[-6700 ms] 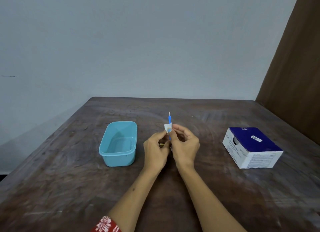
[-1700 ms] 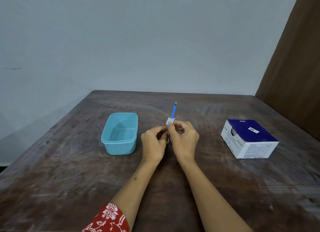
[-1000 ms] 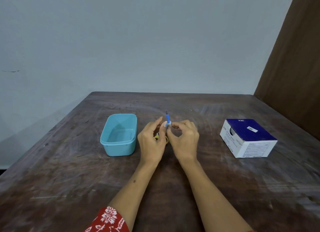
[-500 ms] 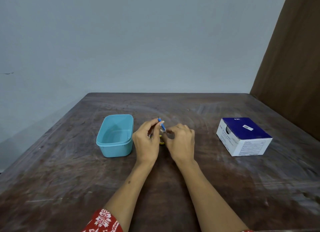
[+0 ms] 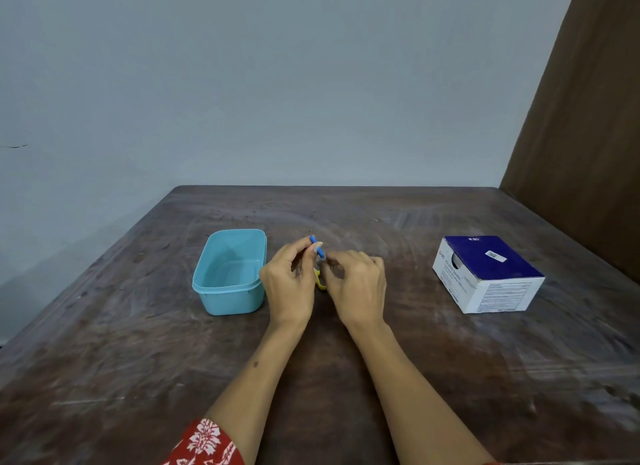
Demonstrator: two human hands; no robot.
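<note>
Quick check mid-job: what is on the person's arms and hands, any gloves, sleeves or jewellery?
The left hand and right hand are bare: no gloves, rings or watch show. The left arm wears a red sleeve with a white flower print, ending near the elbow; both forearms are uncovered.

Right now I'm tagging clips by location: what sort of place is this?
Likely a bare room used as a workstation: plain grey wall, worn wooden table, holding a teal tub and a blue-and-white supply box.

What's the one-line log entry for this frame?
left hand: pinches blue-capped needle | right hand: at needle, grip unclear | teal tub: beside left hand
</note>
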